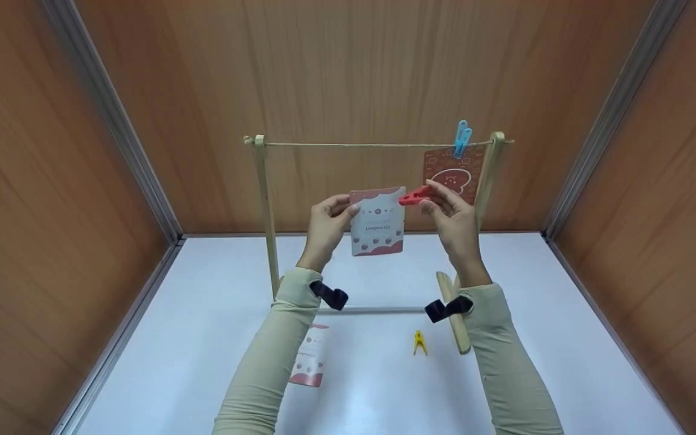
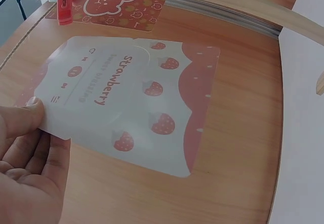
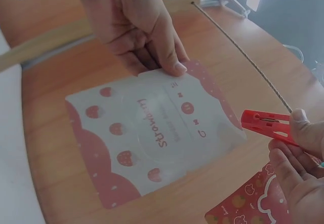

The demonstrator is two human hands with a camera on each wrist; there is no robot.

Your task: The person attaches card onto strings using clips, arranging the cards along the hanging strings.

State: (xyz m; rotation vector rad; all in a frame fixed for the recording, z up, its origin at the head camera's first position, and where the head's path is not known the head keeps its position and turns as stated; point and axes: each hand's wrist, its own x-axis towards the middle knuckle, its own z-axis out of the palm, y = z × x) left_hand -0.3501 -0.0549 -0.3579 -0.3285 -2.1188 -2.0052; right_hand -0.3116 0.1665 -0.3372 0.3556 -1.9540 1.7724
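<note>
Pinching the strawberry-printed card (image 1: 378,226) at its left edge with my left hand (image 1: 327,228), thumb in front, fingers behind, red clothespin (image 1: 414,196) pinched in my right hand (image 1: 455,223), near the card's upper right corner.

The strawberry-printed card (image 1: 378,220) is looking like smooth, faintly glossy paper, while the red clip (image 3: 258,123) is showing shiny plastic. The thin line (image 1: 348,145) is appearing as rough twisted cord between smooth wooden posts (image 1: 267,217). At the glossy white tabletop's (image 1: 203,338) far corners, wood-grained panels (image 1: 348,72) are meeting dull grey metal strips (image 1: 115,115), and the sleeves (image 1: 266,362) are looking like matt cloth.
</note>
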